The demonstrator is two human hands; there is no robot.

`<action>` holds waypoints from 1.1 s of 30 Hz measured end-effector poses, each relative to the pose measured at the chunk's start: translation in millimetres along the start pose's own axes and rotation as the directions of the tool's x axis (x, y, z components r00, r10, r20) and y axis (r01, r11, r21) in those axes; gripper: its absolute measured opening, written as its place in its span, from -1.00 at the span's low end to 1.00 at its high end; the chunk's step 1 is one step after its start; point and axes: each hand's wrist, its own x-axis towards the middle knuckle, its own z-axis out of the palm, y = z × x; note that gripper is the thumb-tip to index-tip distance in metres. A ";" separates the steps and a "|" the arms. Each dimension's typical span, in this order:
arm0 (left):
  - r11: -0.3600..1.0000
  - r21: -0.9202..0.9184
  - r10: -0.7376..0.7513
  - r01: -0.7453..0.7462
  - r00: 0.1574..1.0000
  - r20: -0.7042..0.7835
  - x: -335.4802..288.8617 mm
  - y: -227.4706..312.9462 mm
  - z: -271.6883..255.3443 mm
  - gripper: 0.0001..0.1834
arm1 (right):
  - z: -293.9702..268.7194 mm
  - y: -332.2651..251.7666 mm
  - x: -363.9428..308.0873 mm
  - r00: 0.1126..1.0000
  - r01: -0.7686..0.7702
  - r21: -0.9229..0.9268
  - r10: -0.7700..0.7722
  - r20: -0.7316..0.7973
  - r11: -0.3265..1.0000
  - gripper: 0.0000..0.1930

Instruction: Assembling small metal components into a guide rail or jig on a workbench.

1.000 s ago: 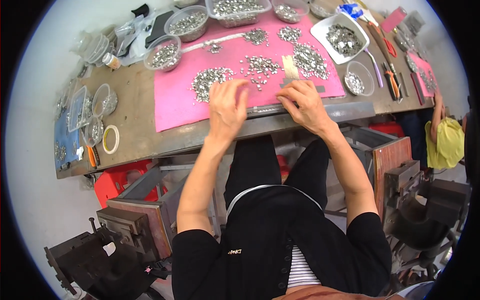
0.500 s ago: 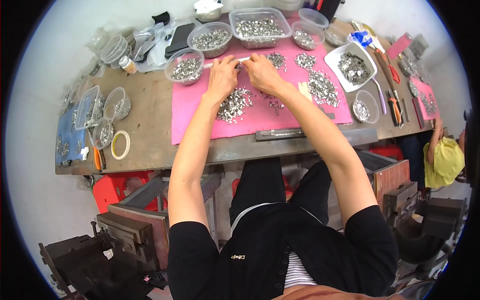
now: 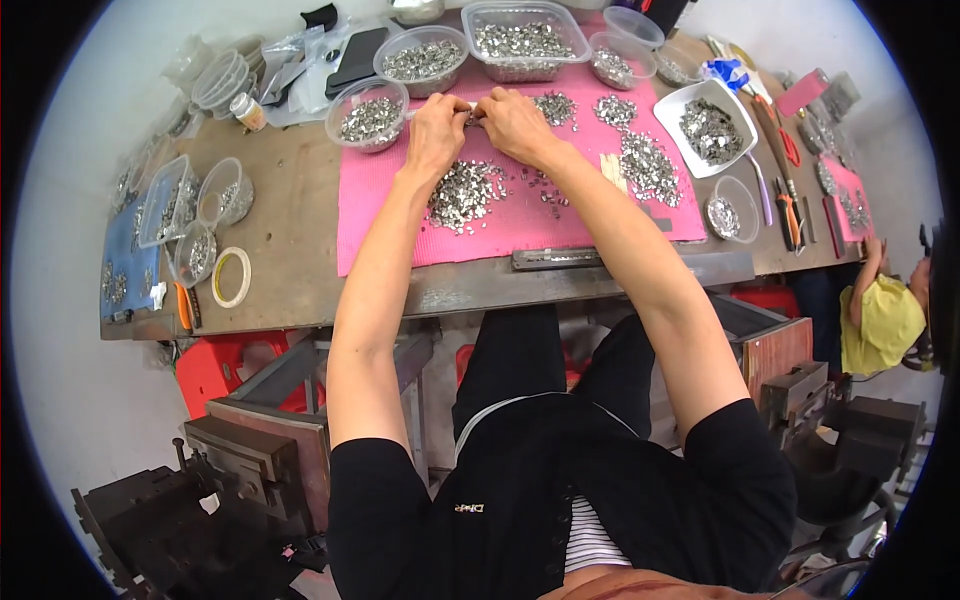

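Both my arms reach to the far side of a pink mat (image 3: 400, 200). My left hand (image 3: 437, 120) and my right hand (image 3: 512, 115) meet fingertip to fingertip and pinch a small pale strip (image 3: 471, 106), mostly hidden by the fingers. Just below the hands lies a pile of small shiny metal parts (image 3: 465, 190). A clear round tub of the same parts (image 3: 372, 115) stands right beside my left hand. A smaller heap (image 3: 556, 106) lies by my right hand.
More clear tubs of parts (image 3: 525, 35) line the back edge. A white square dish (image 3: 710, 125), a small bowl (image 3: 730, 205) and pliers (image 3: 790, 215) lie right. A metal bar (image 3: 555, 258) lies at the mat's front. A tape roll (image 3: 230, 277) sits left. Another person in yellow (image 3: 880, 320) is at far right.
Both hands moved from the near edge of the mat to its far side, by the tubs. They stay together, pinching the strip.
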 end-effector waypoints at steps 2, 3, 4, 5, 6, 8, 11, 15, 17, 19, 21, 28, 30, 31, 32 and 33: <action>0.993 -0.057 -0.109 0.107 0.993 -0.043 -1.0 1.0 -1.5 -0.89 | -1.2 -0.2 3.0 0.999 0.000 0.007 0.000 0.041 1.000 -0.85; 0.992 -0.071 -0.109 0.104 0.992 -0.061 -2.1 6.6 -4.4 -0.89 | -0.3 0.3 1.5 0.999 -0.004 0.007 0.004 0.040 1.000 -0.85; 0.988 -0.094 -0.130 0.126 0.991 -0.041 -4.8 12.5 -7.7 -0.88 | 1.0 0.1 0.1 0.999 -0.021 0.003 0.021 0.032 1.000 -0.85; 0.982 -0.117 -0.151 0.147 0.988 -0.021 -9.0 18.5 -11.6 -0.86 | 2.1 0.1 -0.8 0.999 -0.038 0.000 0.038 0.023 0.999 -0.84; 0.987 -0.078 -0.139 0.138 0.990 0.004 -15.4 25.3 -18.2 -0.81 | 2.2 -0.9 -0.2 0.999 -0.038 0.001 0.038 0.023 0.999 -0.84; 0.977 -0.126 -0.164 0.170 0.985 0.059 -28.2 50.4 -26.8 -0.80 | 1.8 2.9 -1.5 0.999 -0.026 -0.005 0.026 0.042 1.000 -0.84; 0.974 -0.141 -0.153 0.176 0.975 0.161 -57.4 79.0 -33.5 -0.83 | 2.9 -0.4 -1.4 1.000 -0.020 -0.033 0.021 0.010 0.999 -0.84; 0.985 -0.170 0.048 -0.011 0.976 0.212 -92.0 109.3 -17.9 -0.87 | 1.7 -0.2 -7.2 0.998 0.011 -0.049 -0.014 -0.054 0.999 -0.84; 0.985 -0.164 0.082 -0.051 0.979 0.189 -94.5 110.8 -11.2 -0.88 | -6.2 -1.9 -12.9 0.998 0.023 -0.055 -0.026 -0.066 0.998 -0.85; 0.989 -0.105 0.123 -0.105 0.977 0.177 -96.9 108.9 -10.2 -0.88 | -22.9 -7.9 -23.7 0.999 0.045 0.096 -0.043 -0.029 0.994 -0.87; 0.991 -0.107 0.101 -0.081 0.974 0.202 -94.7 109.1 -13.7 -0.87 | -43.6 -9.3 -43.2 0.996 0.078 0.179 -0.069 -0.057 0.981 -0.86; 0.942 -0.264 -0.163 0.207 0.970 0.181 -96.6 119.1 -37.2 -0.88 | -121.2 -8.8 -127.2 0.997 -0.059 0.352 0.038 0.065 0.934 -0.86; 0.940 -0.265 -0.168 0.213 0.969 0.183 -98.7 118.6 -41.5 -0.89 | -130.1 -13.0 -141.3 0.965 -0.259 0.401 0.216 0.149 0.879 -0.84; 0.954 -0.221 -0.160 0.201 0.969 0.189 -99.5 120.6 -43.5 -0.90 | -131.5 -9.5 -148.6 0.956 -0.290 0.383 0.244 0.165 0.877 -0.84; 0.954 -0.222 -0.161 0.203 0.968 0.194 -101.5 120.7 -43.0 -0.90 | -129.8 -7.1 -154.6 0.955 -0.294 0.405 0.253 0.153 0.866 -0.84; 0.967 -0.194 -0.123 0.164 0.970 0.211 -103.0 120.7 -41.3 -0.90 | -128.0 -3.1 -160.4 0.954 -0.299 0.404 0.259 0.153 0.864 -0.84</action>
